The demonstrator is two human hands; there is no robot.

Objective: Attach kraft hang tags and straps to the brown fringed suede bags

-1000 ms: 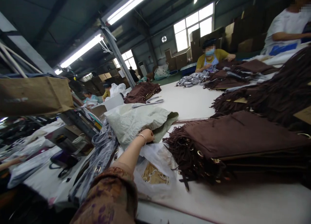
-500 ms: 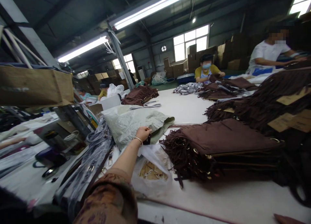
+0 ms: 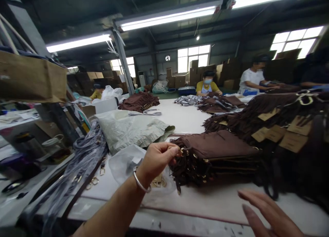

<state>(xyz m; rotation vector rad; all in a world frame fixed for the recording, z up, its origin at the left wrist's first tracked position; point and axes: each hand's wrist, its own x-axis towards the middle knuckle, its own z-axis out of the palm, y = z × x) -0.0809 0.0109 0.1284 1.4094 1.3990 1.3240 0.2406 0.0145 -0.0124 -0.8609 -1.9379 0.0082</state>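
My left hand (image 3: 161, 158), with a silver bangle at the wrist, is closed in a pinch in the middle of the head view. Something small with a gold-coloured glint shows at its fingertips, in front of a stack of brown fringed bags (image 3: 221, 144); I cannot make out whether it is part of a bag. Below the wrist lies a clear plastic bag (image 3: 119, 165) holding tan pieces. My right hand (image 3: 269, 213) hangs over the table at the lower right, its fingers apart and nothing in them.
A pale woven sack (image 3: 128, 127) lies beyond my left hand. Plastic-wrapped straps (image 3: 79, 165) run along the left. More brown fringed bags with tan tags (image 3: 293, 137) are piled at right. Co-workers (image 3: 208, 84) sit across the white table (image 3: 180, 115).
My left hand has drawn back from the woven sack and moved right to the fringed bags. My right hand has come into view. The camera has turned right.
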